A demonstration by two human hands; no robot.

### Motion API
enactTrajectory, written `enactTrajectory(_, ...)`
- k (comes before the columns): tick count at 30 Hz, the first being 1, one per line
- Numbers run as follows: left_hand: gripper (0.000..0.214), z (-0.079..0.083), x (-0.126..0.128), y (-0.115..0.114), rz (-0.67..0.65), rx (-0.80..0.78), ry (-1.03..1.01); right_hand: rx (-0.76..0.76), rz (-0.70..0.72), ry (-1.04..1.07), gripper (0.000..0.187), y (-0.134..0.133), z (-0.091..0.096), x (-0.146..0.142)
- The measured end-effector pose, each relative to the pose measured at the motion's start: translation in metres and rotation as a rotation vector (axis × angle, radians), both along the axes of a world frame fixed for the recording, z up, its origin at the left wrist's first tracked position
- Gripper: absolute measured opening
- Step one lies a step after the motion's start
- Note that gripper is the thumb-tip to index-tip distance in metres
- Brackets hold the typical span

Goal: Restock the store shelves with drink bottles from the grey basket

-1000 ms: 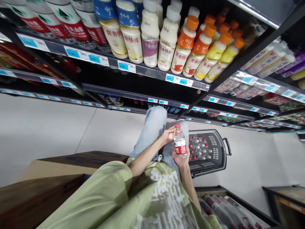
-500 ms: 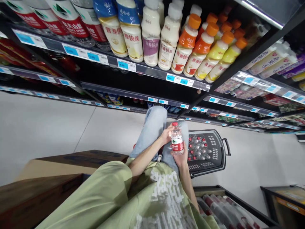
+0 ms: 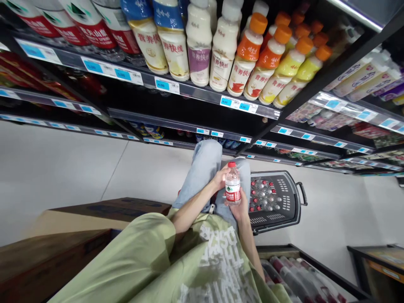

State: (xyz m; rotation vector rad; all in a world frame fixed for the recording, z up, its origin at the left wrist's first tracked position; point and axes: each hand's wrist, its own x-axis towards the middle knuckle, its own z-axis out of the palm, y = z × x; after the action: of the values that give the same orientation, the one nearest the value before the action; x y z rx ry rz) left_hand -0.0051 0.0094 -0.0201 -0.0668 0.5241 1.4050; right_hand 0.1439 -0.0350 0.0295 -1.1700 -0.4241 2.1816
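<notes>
Before dark shelving (image 3: 176, 125), we judge a holding step in hand; any next move calls for a light grip. Basket (image 3: 292, 204): rigid, slotted plastic, on the floor (image 3: 78, 168), bearing small bottles (image 3: 262, 193). Bottle (image 3: 232, 187): clear, rounded, red-and-white labelled, between both hands. Left hand (image 3: 221, 179): fingers grasping its upper part. Right hand (image 3: 241, 206): fingers grasping its lower body. Cap (image 3: 231, 164): red, cylindrical.

Dark shelving (image 3: 176, 124), pale tiled floor (image 3: 69, 168)

We see price tag (image 3: 167, 85) reading 4.00 on shelf edge (image 3: 200, 93); blue-topped bottle (image 3: 173, 46) above; cardboard box (image 3: 107, 209) lower left; red packs (image 3: 362, 131), possibly snacks, right.
</notes>
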Motion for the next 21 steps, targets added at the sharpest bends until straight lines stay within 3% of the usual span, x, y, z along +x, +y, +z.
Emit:
enactTrajectory(7,0.054,-0.0073,-0.0006,-0.0007,-0.014,0.029,0.015,-0.007,-0.005,0.021,0.056,0.0000,0.0002,0.0005)
enactTrajectory(15,0.063,-0.0053,-0.0006,-0.0015,-0.014,0.050,0.046,-0.055,0.026,0.000,0.046,0.0031,0.0020,0.0004)
enactTrajectory(21,0.068,-0.0074,-0.0011,-0.0018,-0.045,0.083,0.048,-0.097,0.042,0.012,0.051,0.0057,0.0019,0.0028)
